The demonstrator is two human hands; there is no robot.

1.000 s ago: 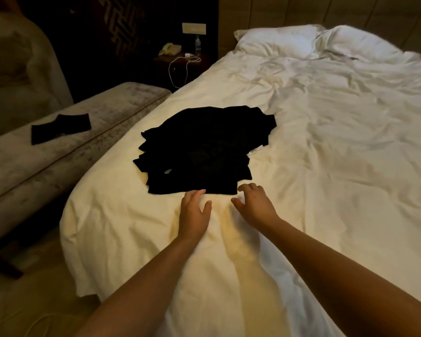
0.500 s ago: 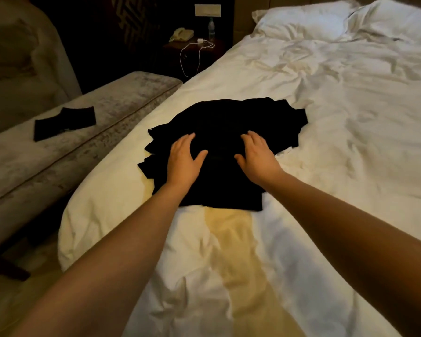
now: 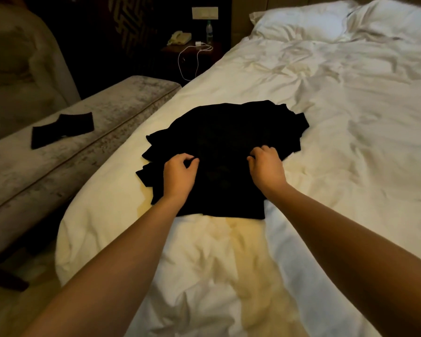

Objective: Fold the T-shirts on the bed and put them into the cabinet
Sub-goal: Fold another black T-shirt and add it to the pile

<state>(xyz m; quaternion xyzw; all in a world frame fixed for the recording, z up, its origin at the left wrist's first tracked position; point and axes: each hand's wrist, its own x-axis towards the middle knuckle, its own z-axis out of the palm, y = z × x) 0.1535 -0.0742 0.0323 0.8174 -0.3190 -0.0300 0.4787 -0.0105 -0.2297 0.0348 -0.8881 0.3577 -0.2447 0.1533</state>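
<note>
A loose pile of black T-shirts point(image 3: 225, 139) lies on the white bed point(image 3: 338, 132) near its left side. My left hand point(image 3: 179, 175) sits on the pile's left part, fingers curled and pinching the top black cloth. My right hand point(image 3: 266, 166) is on the right part, its fingers likewise curled into the top layer. How many shirts the pile holds is hard to tell in the dim light. No cabinet is in view.
A grey upholstered bench point(image 3: 66, 142) runs along the bed's left side with one folded black garment point(image 3: 62, 128) on it. A dark nightstand point(image 3: 192, 48) at the back carries a phone, a bottle and a white cable. Two pillows point(image 3: 326, 20) lie at the head.
Both hands moved from the sheet in front of the pile onto the pile, lay flat on it, and now have curled their fingers into the top black cloth.
</note>
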